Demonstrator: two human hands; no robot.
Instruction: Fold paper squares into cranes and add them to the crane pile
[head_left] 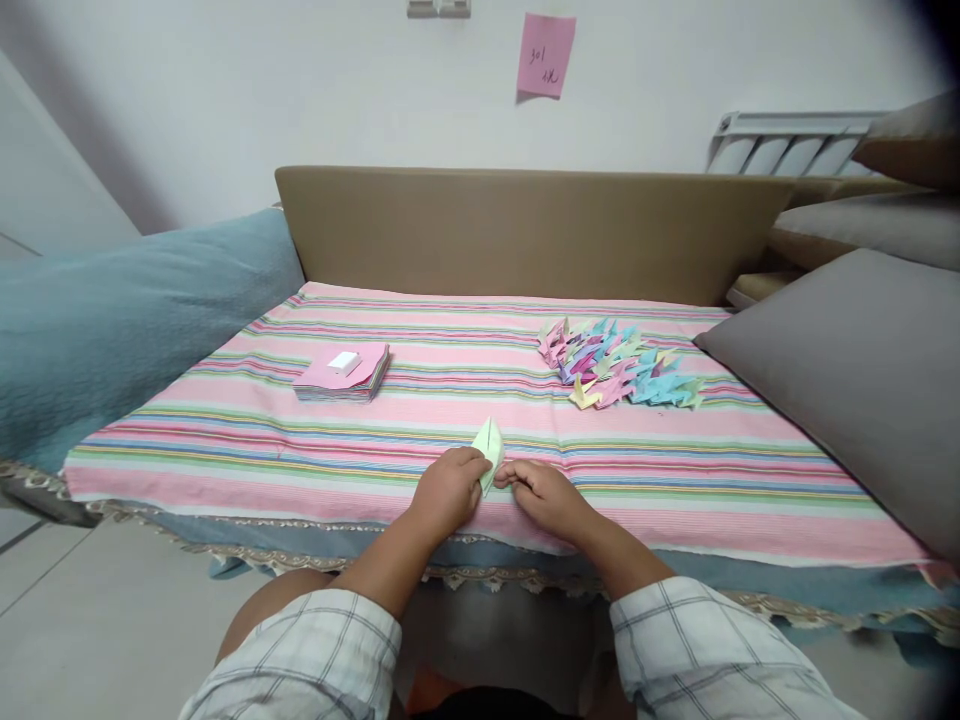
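A pale green piece of folded paper (489,440), narrow and pointed at its far end, lies between my two hands near the front of the striped cloth. My left hand (448,487) is closed on its left side, fingers pressed on the paper. My right hand (546,497) is curled, its thumb and fingertips pinched at the paper's lower right edge. The fingertips of both hands partly cover the near end of the paper.
A pile of folded paper cranes (619,365) in several colours sits at the right rear. To the left stands a stack of square paper (341,375) with a small white block (344,362) on top. A grey cushion (847,370) leans at the right; a pink note (546,55) hangs on the wall.
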